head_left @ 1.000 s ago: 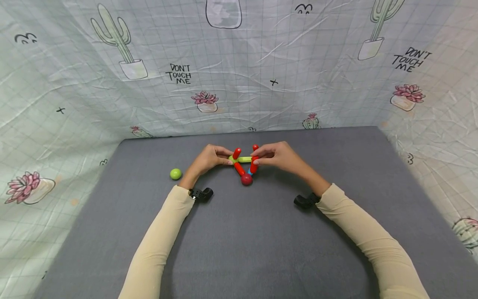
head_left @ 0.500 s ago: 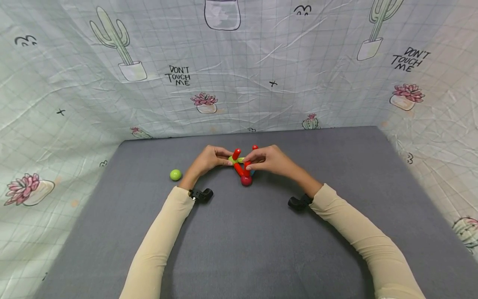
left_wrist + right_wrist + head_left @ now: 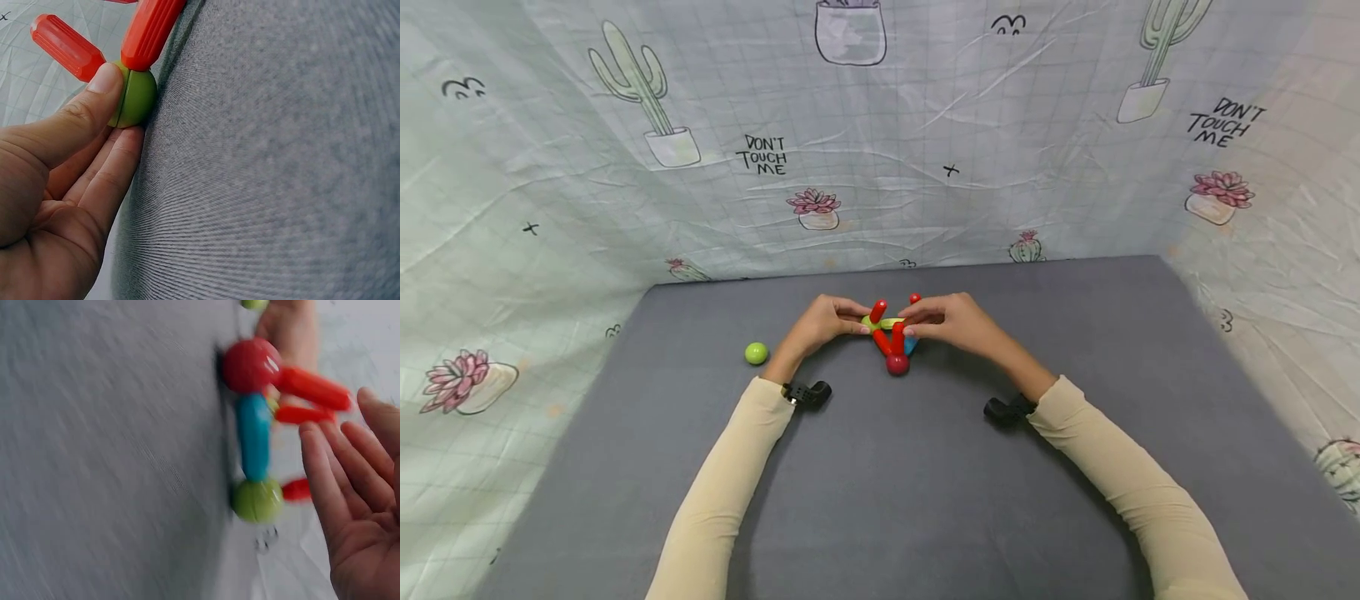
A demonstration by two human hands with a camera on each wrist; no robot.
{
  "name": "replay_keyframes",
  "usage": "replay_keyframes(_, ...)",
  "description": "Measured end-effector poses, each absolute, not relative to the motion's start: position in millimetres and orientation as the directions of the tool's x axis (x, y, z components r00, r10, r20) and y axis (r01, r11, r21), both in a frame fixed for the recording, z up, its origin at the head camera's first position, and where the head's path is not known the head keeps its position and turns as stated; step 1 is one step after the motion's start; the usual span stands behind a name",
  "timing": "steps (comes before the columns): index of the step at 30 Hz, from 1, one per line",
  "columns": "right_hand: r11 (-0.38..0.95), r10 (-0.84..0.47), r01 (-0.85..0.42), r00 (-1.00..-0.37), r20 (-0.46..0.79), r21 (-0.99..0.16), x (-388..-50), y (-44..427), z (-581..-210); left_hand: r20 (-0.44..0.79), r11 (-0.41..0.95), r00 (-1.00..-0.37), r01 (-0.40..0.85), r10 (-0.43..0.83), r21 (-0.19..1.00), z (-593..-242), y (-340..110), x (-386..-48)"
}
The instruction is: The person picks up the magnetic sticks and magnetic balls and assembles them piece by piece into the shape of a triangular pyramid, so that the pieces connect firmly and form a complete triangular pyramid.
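The step in hand appears to be standing red rods (image 3: 878,312) on a triangular frame (image 3: 882,342) on the tabletop (image 3: 880,475); the left hand (image 3: 827,323) pinches its green ball (image 3: 140,97), while the right hand (image 3: 953,321), fingers loose and holding nothing, hangs just beside the rod on the red ball (image 3: 897,365). The next move probably calls for fetching the loose ball (image 3: 756,353), left of the frame, without jarring those uprights.
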State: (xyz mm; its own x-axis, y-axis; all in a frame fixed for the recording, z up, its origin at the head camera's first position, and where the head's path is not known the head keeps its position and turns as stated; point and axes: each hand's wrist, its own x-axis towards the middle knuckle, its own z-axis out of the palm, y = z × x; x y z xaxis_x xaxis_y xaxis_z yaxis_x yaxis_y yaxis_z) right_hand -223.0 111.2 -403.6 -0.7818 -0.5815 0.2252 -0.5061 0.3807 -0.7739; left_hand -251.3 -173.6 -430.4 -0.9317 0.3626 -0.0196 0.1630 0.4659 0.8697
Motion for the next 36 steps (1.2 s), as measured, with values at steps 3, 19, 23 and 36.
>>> replay_keyframes(3,0.440,-0.510,-0.504,-0.822,0.255,-0.743,-227.0,125.6,-403.2,-0.010,0.462,-0.931,0.172,0.365,0.870,-430.6,-171.9,-249.8)
replay_keyframes(19,0.607,-0.555,-0.492,-0.825,0.110,-0.624,-251.9,127.2,-420.6,-0.004,0.518,-0.936,0.192,0.353,0.833,-429.3,-168.7,-249.5)
replay_keyframes(23,0.608,-0.563,-0.512,-0.817,0.125,-0.607,-252.4,125.2,-416.7,-0.003,0.553,-0.939,0.201,0.345,0.809,-426.1,-167.2,-249.2)
replay_keyframes(36,0.619,-0.609,-0.575,-0.782,0.135,-0.535,-246.9,122.4,-410.0,0.085,0.621,-0.939,0.287,0.334,0.729,-424.7,-161.2,-243.1)
